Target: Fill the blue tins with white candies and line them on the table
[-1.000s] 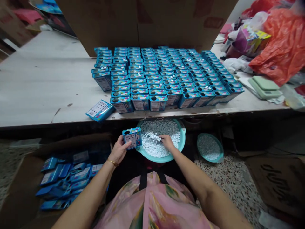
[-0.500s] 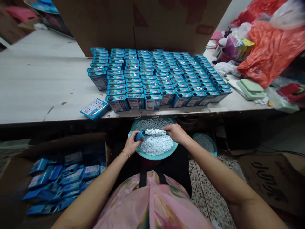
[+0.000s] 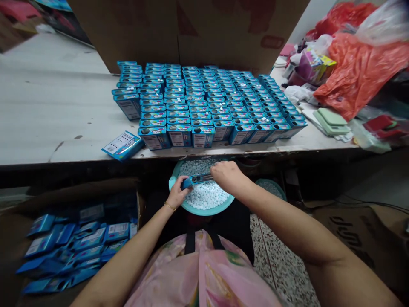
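My left hand [image 3: 179,192] grips a small blue box [image 3: 186,183] by its sides, its opening facing right. My right hand [image 3: 228,175] is closed round the end of a narrow scoop [image 3: 203,178]. The scoop's far end meets the box's opening, and its trough looks mostly bare of pellets. Both are held above a turquoise basin [image 3: 207,212] heaped with small white pellets [image 3: 207,196]. The inside of the box is too dark to make out.
Rows of upright blue boxes [image 3: 180,135] fill the table's front, before a large carton. One box [image 3: 123,145] lies flat at the table edge. A carton of blue boxes [image 3: 91,238] is at lower left. A green scale [image 3: 331,121] and orange bag [image 3: 361,72] are right.
White pellets filled the scoop earlier; now it looks nearly bare. My right hand has moved left and turned over, tilting the scoop toward the box. My left hand keeps its grip.
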Demonstrator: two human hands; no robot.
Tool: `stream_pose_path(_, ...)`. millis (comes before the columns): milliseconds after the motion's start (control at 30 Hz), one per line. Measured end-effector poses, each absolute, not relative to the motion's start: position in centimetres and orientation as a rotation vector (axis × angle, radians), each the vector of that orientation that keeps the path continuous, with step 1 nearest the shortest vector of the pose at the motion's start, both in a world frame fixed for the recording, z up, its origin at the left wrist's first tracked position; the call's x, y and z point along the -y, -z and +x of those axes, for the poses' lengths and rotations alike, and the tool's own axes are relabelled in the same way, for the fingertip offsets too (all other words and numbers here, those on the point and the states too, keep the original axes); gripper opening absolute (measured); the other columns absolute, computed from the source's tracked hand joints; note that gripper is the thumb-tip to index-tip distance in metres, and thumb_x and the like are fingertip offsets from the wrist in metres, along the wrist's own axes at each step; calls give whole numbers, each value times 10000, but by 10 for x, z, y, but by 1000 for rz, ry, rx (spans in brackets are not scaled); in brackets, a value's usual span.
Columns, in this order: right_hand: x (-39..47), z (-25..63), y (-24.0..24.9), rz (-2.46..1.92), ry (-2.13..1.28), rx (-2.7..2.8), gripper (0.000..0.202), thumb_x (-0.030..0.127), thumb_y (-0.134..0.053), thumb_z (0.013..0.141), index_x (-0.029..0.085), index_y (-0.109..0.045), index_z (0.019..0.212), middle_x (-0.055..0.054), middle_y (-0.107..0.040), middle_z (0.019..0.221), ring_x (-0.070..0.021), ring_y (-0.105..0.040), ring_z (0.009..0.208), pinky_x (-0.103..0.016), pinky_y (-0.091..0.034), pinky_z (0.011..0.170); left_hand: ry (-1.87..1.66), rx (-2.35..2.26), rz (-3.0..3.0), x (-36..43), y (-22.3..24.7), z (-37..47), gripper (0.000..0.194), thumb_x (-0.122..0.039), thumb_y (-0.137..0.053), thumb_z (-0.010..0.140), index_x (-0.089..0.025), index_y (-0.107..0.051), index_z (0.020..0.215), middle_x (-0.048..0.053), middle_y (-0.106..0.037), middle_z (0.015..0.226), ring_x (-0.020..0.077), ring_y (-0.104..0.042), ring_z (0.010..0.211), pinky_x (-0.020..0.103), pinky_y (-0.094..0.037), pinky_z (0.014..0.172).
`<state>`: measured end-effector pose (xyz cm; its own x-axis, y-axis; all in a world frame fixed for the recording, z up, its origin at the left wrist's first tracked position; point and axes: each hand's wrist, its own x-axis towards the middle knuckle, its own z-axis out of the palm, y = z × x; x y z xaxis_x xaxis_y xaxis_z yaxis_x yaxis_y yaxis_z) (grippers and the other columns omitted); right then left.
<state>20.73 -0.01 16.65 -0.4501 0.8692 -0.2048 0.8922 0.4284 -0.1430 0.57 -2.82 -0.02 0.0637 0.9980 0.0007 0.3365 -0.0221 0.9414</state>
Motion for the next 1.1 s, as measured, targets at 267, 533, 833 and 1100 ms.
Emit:
stream_pose_path(267,11,260,-57,1785,497,-2242,263,55,-375,784,103,-625,848,-135,-637,892,-172,-574,872,-268,-400,761,-1128,-1524,1294,23,5,-25,417,-288,-645,593,-192,-526,982,24,-566,893,195,-529,846,339,-392,827)
stream_pose_path(533,17,191,40,2016,1163,-2277,276,113,-439,782,101,-637,975,-46,-658,947,-158,-565,923,-191,-380,778,-1252,-1422,981,22,9,-27,486,-296,-676,574,-163,-494,1005,64,-587,970,198,-564,897,367,-424,845)
stream_pose_path(833,9,241,5,1982,1570,-2301,300,99,-481,709,130,-659,949,-21,-677,798,-132,-585,707,-222,-439,668,-1328,-1486,1134,19,11,-44,487,-299,-665,600,-161,-475,1027,57,-572,973,189,-561,879,358,-436,818)
stream_pose_path(1100,2,244,-110,1721,962,-2582,334,127,-437,747,262,-645,972,-10,-664,914,-150,-575,865,-224,-401,715,-1035,-1556,1610,26,3,-12,385,-312,-585,672,-183,-489,1023,27,-557,902,175,-534,824,310,-424,774)
